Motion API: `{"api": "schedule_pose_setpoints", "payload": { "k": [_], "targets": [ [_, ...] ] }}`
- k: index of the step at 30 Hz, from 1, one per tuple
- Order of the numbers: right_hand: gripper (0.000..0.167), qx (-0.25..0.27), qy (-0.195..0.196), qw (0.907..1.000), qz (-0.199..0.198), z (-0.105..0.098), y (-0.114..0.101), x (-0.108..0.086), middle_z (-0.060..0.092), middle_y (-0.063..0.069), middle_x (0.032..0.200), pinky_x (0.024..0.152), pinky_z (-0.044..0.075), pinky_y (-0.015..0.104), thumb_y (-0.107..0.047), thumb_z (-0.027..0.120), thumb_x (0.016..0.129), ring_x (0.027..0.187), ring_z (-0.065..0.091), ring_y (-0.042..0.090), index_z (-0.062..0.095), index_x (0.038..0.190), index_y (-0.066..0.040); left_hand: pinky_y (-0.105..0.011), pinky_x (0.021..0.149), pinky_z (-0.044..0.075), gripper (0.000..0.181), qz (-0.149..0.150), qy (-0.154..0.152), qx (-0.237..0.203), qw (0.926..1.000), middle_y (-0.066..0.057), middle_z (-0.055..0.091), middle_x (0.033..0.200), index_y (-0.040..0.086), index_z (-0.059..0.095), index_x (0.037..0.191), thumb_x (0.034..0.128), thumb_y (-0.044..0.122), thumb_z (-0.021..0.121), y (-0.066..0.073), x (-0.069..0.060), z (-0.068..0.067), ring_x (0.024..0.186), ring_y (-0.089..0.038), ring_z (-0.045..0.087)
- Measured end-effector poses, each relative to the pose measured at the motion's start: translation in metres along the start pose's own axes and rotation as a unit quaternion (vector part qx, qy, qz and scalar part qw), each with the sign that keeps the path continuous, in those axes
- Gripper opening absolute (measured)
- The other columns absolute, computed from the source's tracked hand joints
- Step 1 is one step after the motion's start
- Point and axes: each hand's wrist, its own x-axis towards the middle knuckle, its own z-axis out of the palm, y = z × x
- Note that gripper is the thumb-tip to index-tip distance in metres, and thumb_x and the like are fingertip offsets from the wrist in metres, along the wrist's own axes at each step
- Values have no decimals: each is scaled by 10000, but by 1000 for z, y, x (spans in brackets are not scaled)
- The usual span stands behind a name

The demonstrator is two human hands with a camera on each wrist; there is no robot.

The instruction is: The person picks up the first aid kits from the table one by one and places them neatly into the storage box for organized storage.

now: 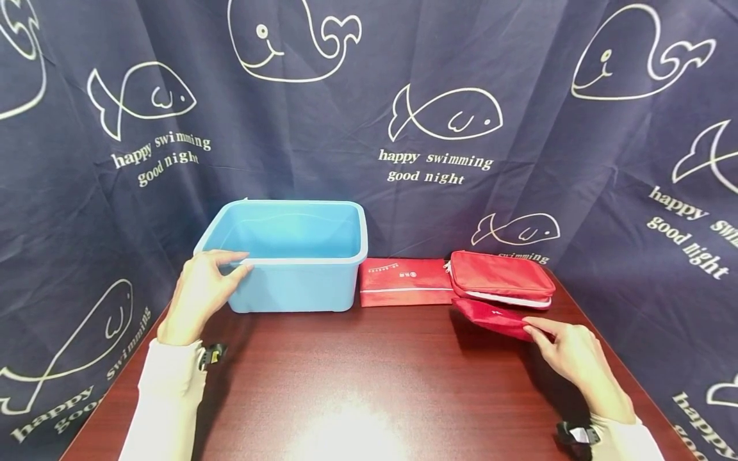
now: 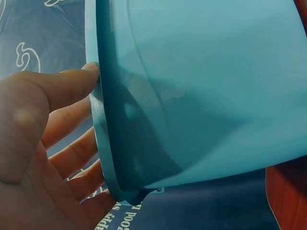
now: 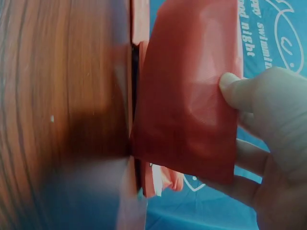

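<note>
At the left of the table stands a light blue plastic bin, its open top facing up. My left hand holds its near-left rim, the thumb on the outer face and the fingers at the far side of the rim. On the right, my right hand pinches the edge of a thin red pouch, raised and tilted above the table. The right wrist view shows the thumb against the pouch, with the fingers partly hidden behind it.
A flat red zip pouch lies right of the bin. Beside it a thicker red zip case rests near the table's back right edge. A dark blue curtain with fish drawings hangs behind the brown table.
</note>
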Motion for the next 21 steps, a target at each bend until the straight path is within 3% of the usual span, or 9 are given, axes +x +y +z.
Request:
{"api": "schedule_pose_setpoints", "payload": {
  "k": [3,8,14,21],
  "targets": [
    [318,90,331,9993,-175,0,-5,3,658,-23,537,436,353,345,-112,884,742,470,509,162,826,1054,-133,-569,924,520,318,-19,6,-34,10000,-94,755,1218,168,801,1187,933,356,762,0,0,0,1205,-354,673],
    [310,251,870,9949,-440,0,-14,10,580,-73,464,430,272,269,-88,898,706,482,304,5,835,1008,-119,-558,907,528,317,8,46,-104,9999,-103,760,1198,152,804,1176,926,344,772,1,0,0,1177,-347,685],
    [288,459,1202,9913,-289,-1,-32,21,456,-139,433,426,175,199,-76,875,758,524,111,-116,838,1036,-139,-547,912,536,313,91,141,-131,9998,-110,770,1163,130,807,1162,920,326,783,2,1,0,1147,-343,700],
    [284,722,1657,9835,-109,0,-58,40,603,-37,488,429,285,221,-56,856,786,474,200,-95,834,1062,-120,-535,895,543,304,87,226,-179,9995,-108,776,1140,127,814,1142,911,324,794,1,0,0,1121,-333,711]
  ]
}}
